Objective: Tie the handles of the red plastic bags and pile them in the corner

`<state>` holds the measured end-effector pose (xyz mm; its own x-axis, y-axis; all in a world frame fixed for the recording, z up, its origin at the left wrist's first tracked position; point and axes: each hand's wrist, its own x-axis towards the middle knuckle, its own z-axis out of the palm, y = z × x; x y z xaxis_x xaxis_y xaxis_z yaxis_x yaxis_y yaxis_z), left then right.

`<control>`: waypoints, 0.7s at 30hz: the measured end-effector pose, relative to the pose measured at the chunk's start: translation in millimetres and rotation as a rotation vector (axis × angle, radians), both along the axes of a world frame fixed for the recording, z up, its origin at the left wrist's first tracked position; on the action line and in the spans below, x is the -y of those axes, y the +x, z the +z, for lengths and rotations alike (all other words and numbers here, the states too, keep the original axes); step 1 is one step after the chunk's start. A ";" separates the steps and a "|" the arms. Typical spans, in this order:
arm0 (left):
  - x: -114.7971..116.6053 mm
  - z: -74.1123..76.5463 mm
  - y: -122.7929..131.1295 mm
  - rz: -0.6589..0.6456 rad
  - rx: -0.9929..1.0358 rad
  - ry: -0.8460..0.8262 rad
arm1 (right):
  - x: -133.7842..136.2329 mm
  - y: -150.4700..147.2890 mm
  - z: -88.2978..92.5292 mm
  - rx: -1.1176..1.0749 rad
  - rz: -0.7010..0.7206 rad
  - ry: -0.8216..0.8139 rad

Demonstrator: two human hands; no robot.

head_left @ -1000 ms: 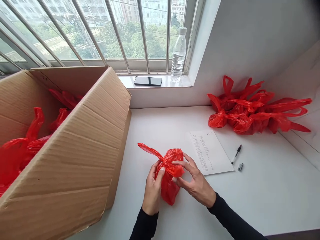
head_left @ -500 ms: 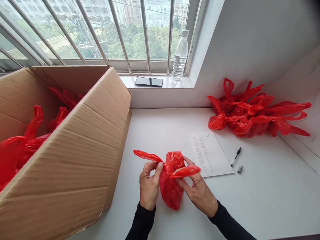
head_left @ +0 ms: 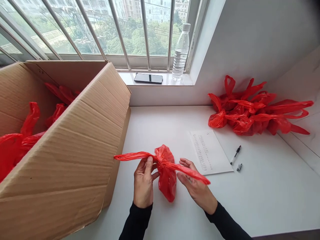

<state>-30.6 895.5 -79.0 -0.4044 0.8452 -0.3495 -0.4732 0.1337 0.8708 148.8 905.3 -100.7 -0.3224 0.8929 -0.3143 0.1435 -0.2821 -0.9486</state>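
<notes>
A tied red plastic bag (head_left: pixel 168 183) is in front of me, knotted in the middle, with one twisted handle stretching left and the other to the right. My left hand (head_left: pixel 144 186) pinches the left handle close to the knot between thumb and fingers. On the other side, my right hand (head_left: pixel 197 188) has its fingers apart beside the bag. The right handle lies across the front of that hand, between thumb and fingertips, and does not look gripped. What is inside the bag is hidden.
A large cardboard box (head_left: pixel 75 160) at left holds several red bags (head_left: pixel 30 133). More red bags (head_left: pixel 250 113) lie piled at the back right. A written sheet (head_left: pixel 212 153), a pen (head_left: pixel 235 155) and its cap (head_left: pixel 239 167) lie nearby. On the sill are a phone (head_left: pixel 148 78) and water bottle (head_left: pixel 180 55).
The bag and my left hand have shifted slightly left. Both handles now stretch further out, and my right hand's fingers have come off the bag and spread.
</notes>
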 end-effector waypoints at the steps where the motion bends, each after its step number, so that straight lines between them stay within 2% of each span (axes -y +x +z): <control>1: 0.7 1.0 1.6 0.002 0.064 0.025 | 0.6 -0.5 -0.5 -0.050 0.044 -0.066; 4: 3.9 4.1 7.9 -0.029 0.164 0.098 | 1.3 -4.7 -1.5 -0.158 0.119 -0.139; 7: 7.0 7.9 10.4 -0.134 0.154 0.108 | -0.9 -8.7 -0.7 -0.233 0.069 -0.122; 9: 8.9 8.4 7.9 -0.156 0.089 0.090 | -3.7 -8.6 2.4 -0.305 0.049 -0.156; 10: 10.3 7.2 6.1 -0.115 0.027 0.070 | -5.3 -7.6 4.9 -0.340 0.045 -0.182; 13: 17.6 -2.0 3.8 0.123 -0.131 -0.058 | -9.1 -3.2 15.4 -0.418 0.036 -0.248; 14: 21.0 -6.2 5.4 0.147 -0.100 -0.119 | -9.9 -1.9 18.8 -0.431 0.036 -0.259; 15: 24.4 -10.3 8.5 0.110 -0.010 -0.177 | -10.3 -1.0 21.6 -0.437 0.040 -0.267; 18: 31.1 -19.7 22.9 -0.183 0.406 -0.251 | -9.4 -0.1 23.8 -0.432 0.096 -0.312; 19: 31.3 -21.5 27.4 -0.230 0.494 -0.238 | -8.6 0.1 22.5 -0.423 0.110 -0.320; 21: 28.7 -23.5 33.1 -0.192 0.523 -0.185 | -6.7 1.4 18.4 -0.393 0.108 -0.308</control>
<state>2.5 866.8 -102.5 0.0155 0.7923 -0.6100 -0.7861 0.3866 0.4822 150.1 912.0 -82.4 -0.5550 0.7325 -0.3941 -0.1638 -0.5608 -0.8116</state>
